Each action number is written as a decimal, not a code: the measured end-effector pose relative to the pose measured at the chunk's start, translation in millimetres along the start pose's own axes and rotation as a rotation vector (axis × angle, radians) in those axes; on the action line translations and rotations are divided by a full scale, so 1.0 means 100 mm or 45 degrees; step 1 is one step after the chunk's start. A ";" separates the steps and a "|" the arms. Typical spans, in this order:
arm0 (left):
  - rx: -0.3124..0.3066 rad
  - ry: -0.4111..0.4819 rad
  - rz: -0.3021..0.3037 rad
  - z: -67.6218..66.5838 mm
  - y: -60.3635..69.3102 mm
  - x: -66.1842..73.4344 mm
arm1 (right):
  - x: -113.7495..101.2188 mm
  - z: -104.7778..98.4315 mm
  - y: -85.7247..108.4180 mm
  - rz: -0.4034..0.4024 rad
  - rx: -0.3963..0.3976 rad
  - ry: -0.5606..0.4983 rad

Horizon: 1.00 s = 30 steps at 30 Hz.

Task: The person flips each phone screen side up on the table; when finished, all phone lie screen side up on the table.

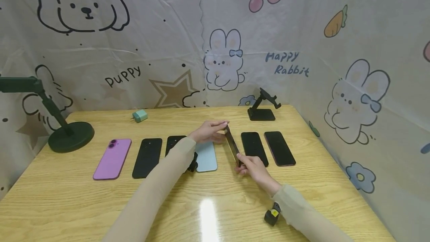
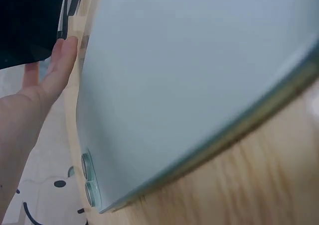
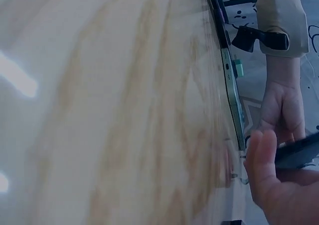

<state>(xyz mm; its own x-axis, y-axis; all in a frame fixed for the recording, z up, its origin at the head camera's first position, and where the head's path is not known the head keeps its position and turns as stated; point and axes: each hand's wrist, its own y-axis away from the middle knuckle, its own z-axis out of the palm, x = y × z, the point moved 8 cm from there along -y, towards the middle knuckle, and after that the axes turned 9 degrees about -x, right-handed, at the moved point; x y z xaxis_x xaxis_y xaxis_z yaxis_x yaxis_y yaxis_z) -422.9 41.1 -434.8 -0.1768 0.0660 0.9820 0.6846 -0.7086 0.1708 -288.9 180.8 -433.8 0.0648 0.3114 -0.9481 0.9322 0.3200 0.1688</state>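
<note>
A dark phone (image 1: 231, 141) is tilted up on its edge above the table, held between both hands. My left hand (image 1: 209, 132) pinches its far end, and my right hand (image 1: 254, 168) grips the near end. Beneath my left wrist lies a light blue phone (image 1: 206, 157), whose back and two lenses fill much of the left wrist view (image 2: 179, 85). The left fingers (image 2: 62, 65) touch the dark phone's edge (image 2: 30, 26) there. In the right wrist view, the right fingers (image 3: 264, 160) are at the dark phone (image 3: 299, 153), with the left hand (image 3: 283, 108) beyond.
A purple phone (image 1: 112, 159) and black phones (image 1: 147, 158) lie to the left; two dark phones (image 1: 254, 146) (image 1: 280, 148) lie to the right. Behind stand a black phone stand (image 1: 262, 114), a green charger (image 1: 139, 115) and a green lamp base (image 1: 71, 137).
</note>
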 end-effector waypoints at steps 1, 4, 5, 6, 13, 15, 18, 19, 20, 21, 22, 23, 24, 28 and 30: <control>0.005 -0.001 -0.002 0.00 0.00 0.00 | 0.00 0.02 0.00 -0.017 -0.042 -0.035; 0.028 0.001 -0.016 0.01 -0.02 -0.02 | -0.02 0.08 0.00 -0.072 -0.188 -0.174; 0.035 0.003 -0.018 0.02 -0.03 -0.02 | -0.03 0.09 0.00 -0.083 -0.232 -0.236; 0.045 0.008 -0.019 0.03 -0.03 -0.03 | -0.03 0.11 0.00 -0.087 -0.270 -0.309; 0.116 0.103 0.007 0.03 -0.04 -0.02 | -0.03 0.08 0.01 -0.093 -0.358 -0.562; 0.131 0.116 0.008 0.03 -0.04 -0.03 | -0.02 0.07 0.01 -0.090 -0.364 -0.529; 0.146 0.130 -0.003 0.02 -0.04 -0.05 | -0.01 0.08 0.01 -0.083 -0.374 -0.481; 0.153 0.129 -0.007 0.02 -0.04 -0.05 | 0.00 0.08 0.01 -0.080 -0.376 -0.464; 0.159 0.128 -0.011 0.02 -0.04 -0.06 | 0.01 0.09 0.01 -0.081 -0.382 -0.446; 0.166 0.117 -0.013 0.01 -0.04 -0.06 | 0.01 0.09 0.01 -0.084 -0.389 -0.431; 0.175 0.111 -0.017 0.01 -0.04 -0.07 | 0.02 0.10 0.01 -0.086 -0.393 -0.416; 0.183 0.104 -0.017 0.00 -0.04 -0.08 | 0.03 0.10 0.01 -0.087 -0.395 -0.405; 0.190 0.092 -0.019 -0.01 -0.04 -0.08 | 0.03 0.10 0.01 -0.089 -0.395 -0.394; 0.220 0.055 -0.036 -0.04 -0.04 -0.10 | 0.03 0.12 0.01 -0.110 -0.396 -0.362; 0.230 0.041 -0.051 -0.05 -0.04 -0.10 | 0.02 0.11 0.02 -0.124 -0.388 -0.343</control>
<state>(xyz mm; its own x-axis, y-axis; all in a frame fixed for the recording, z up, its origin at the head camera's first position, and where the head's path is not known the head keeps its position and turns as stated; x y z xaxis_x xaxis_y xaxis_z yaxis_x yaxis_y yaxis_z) -427.6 39.6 -446.1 -0.2271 0.0670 0.9716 0.7920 -0.5678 0.2243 -282.9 171.9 -438.5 0.1100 0.0345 -0.9933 0.7933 0.5991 0.1087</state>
